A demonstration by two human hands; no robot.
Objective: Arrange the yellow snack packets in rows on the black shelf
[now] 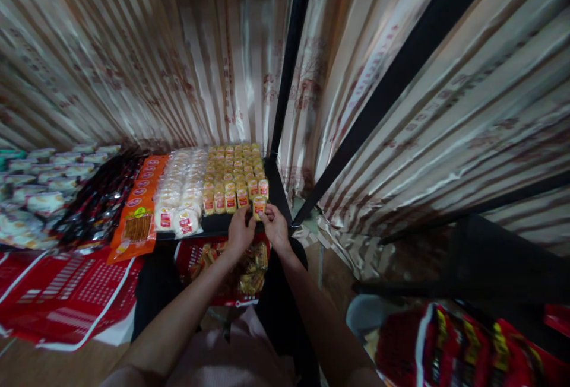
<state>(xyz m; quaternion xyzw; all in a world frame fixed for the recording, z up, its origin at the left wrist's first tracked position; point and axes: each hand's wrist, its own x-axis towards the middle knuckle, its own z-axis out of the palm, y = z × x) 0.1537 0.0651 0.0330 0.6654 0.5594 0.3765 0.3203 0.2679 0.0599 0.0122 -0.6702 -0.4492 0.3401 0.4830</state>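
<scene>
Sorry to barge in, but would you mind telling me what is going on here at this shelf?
A person holds a small yellow packet between the left hand and the right hand, at the front edge of a dark shelf. Just behind it stand neat rows of yellow packets, with white round packets and orange packets to their left. Below the hands sits a red box holding more snack packets.
</scene>
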